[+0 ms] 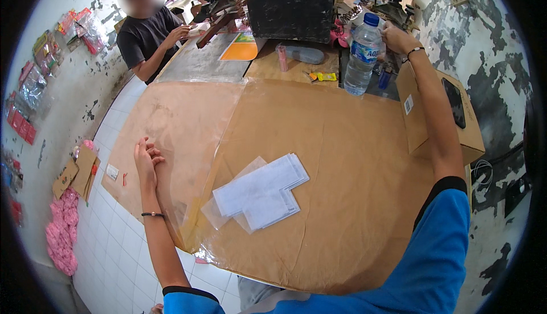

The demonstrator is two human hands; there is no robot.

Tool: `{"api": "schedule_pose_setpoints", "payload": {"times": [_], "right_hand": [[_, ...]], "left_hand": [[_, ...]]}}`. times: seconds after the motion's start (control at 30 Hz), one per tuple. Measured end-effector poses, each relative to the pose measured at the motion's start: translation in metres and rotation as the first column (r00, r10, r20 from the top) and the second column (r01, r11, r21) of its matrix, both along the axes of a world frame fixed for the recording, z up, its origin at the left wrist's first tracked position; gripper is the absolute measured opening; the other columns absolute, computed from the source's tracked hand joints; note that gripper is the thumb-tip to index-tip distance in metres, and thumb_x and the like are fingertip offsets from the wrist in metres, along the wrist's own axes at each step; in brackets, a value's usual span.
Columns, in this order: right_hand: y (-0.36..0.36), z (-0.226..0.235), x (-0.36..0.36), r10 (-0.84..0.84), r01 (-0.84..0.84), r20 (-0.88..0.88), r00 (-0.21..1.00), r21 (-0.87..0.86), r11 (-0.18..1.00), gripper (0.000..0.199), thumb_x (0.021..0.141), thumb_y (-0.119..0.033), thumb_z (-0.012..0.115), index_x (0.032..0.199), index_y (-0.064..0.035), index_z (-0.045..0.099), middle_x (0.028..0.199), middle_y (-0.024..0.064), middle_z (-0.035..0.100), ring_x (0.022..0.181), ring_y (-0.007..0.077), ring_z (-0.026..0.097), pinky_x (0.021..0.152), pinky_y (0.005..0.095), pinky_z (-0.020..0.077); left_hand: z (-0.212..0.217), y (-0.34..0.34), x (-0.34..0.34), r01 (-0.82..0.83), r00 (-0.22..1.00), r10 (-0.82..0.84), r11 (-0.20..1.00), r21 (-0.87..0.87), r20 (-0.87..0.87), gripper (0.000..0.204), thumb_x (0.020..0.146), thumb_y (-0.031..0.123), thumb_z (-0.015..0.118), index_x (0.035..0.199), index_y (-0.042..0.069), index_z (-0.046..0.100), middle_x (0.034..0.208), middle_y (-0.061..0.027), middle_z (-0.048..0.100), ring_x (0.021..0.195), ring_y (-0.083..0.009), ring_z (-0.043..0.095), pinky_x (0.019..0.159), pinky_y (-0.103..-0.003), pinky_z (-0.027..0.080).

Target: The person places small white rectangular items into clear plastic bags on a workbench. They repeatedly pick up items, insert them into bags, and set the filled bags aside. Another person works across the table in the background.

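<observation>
On the brown-paper worktop (353,160) the left hand (146,159) was rested loosely curled and empty beside the clear bags (259,191) — the right hand (399,38) was closed near the water bottle (362,52), steadying it perhaps.

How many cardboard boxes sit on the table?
1: a brown cardboard box at the table's right edge, under the right forearm. Others may be hidden behind the black machine.

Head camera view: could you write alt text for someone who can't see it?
A person's left hand rests on a brown paper-covered table near a stack of clear flat plastic bags. Their right hand reaches far across beside a clear plastic water bottle with blue cap; a brown cardboard box sits right.
</observation>
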State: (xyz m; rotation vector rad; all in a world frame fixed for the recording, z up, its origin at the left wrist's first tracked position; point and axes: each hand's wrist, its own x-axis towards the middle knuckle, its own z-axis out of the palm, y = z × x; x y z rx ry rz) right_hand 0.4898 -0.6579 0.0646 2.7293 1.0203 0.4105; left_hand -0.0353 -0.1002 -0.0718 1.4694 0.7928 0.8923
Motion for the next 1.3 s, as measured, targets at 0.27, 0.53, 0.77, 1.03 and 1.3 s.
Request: {"api": "schedule_pose_setpoints", "payload": {"times": [0.27,0.53,0.77,1.03,1.3], "right_hand": [[-0.001,0.027,-0.01,-0.215,0.223,-0.359,0.908,-0.019,0.975,0.037,0.104,-0.03,0.051,0.127,-0.0035,0.064,0.123,0.0246,0.067,0.111,0.0371,0.063,0.092,0.0457,0.0528],[0.021,0.033,-0.024,-0.286,0.281,-0.263,0.921,-0.057,0.958,0.058,0.096,-0.047,0.052,0.12,0.004,0.067,0.124,0.0261,0.066,0.114,0.0384,0.064,0.094,0.0443,0.0524],[0.015,0.007,0.003,-0.14,0.137,0.002,0.99,0.18,0.974,0.036,0.096,-0.024,0.058,0.094,0.0113,0.067,0.099,0.0281,0.071,0.086,0.0385,0.072,0.074,0.0418,0.0596],[0.022,0.028,-0.024,-0.308,0.388,-0.313,0.899,0.237,0.891,0.053,0.106,-0.038,0.046,0.127,0.0099,0.043,0.101,0.0275,0.069,0.07,0.032,0.073,0.057,0.0413,0.062],[0.032,0.034,-0.048,-0.301,0.353,-0.253,0.92,0.194,0.915,0.064,0.104,-0.052,0.045,0.136,0.0028,0.049,0.122,0.03,0.063,0.112,0.0399,0.064,0.094,0.0481,0.0531]], "left_hand": [[-0.003,-0.003,0.006,0.032,0.999,-0.032,0.999,-0.002,-0.001,0.044,0.107,0.041,0.047,0.126,0.002,0.054,0.098,-0.0061,0.051,0.073,-0.0094,0.056,0.052,-0.024,0.054],[0.0,-0.004,0.003,0.052,0.999,-0.052,0.999,0.013,-0.008,0.045,0.108,0.041,0.046,0.125,0.001,0.055,0.097,-0.0053,0.051,0.072,-0.0087,0.056,0.052,-0.023,0.053],[-0.002,-0.004,0.005,0.064,0.998,-0.064,0.998,0.004,-0.002,0.045,0.108,0.04,0.045,0.125,0.0,0.055,0.095,-0.0035,0.052,0.071,-0.0082,0.056,0.051,-0.022,0.053],[-0.002,-0.001,0.003,0.055,0.998,-0.055,0.998,-0.009,-0.005,0.044,0.108,0.04,0.045,0.125,0.001,0.056,0.096,-0.0035,0.053,0.07,-0.0077,0.057,0.051,-0.023,0.054],[0.0,0.002,-0.002,0.045,0.999,-0.045,0.999,0.012,-0.022,0.047,0.107,0.04,0.046,0.126,-0.001,0.054,0.095,-0.004,0.054,0.07,-0.0071,0.056,0.051,-0.021,0.051]]}}
